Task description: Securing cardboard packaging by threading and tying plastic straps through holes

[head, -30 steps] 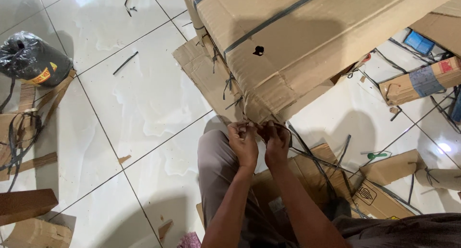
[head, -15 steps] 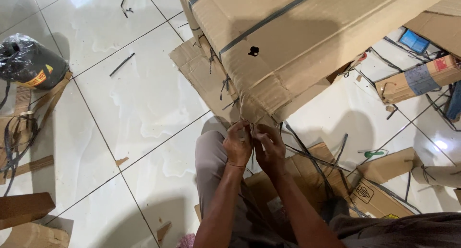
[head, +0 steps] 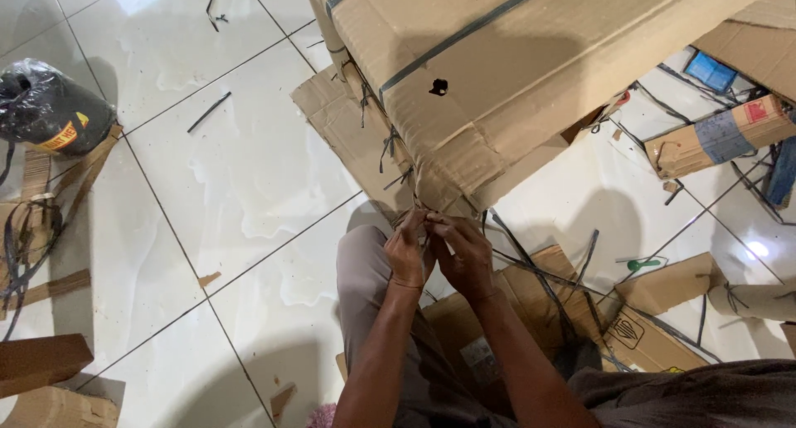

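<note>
A large brown cardboard box (head: pixel 531 72) bound with dark plastic straps fills the top of the view, its near corner pointing at me. My left hand (head: pixel 408 250) and my right hand (head: pixel 463 254) meet just below that corner, fingers pinched together on a thin dark strap (head: pixel 424 226) that comes off the box edge. Several knotted strap ends stick out along the box's left edge (head: pixel 390 142). My knee in grey trousers (head: pixel 365 270) lies under the left hand.
White tiled floor (head: pixel 232 171) spreads to the left. A black plastic-wrapped roll (head: pixel 46 105) sits far left beside cardboard scraps. Smaller cartons (head: pixel 717 134), loose straps (head: pixel 539 270) and a green-handled tool (head: pixel 643 265) lie at right.
Both hands have drawn closer together and slightly left under the box corner, fingers now tightly pinched on the strap. The view has shifted a little.
</note>
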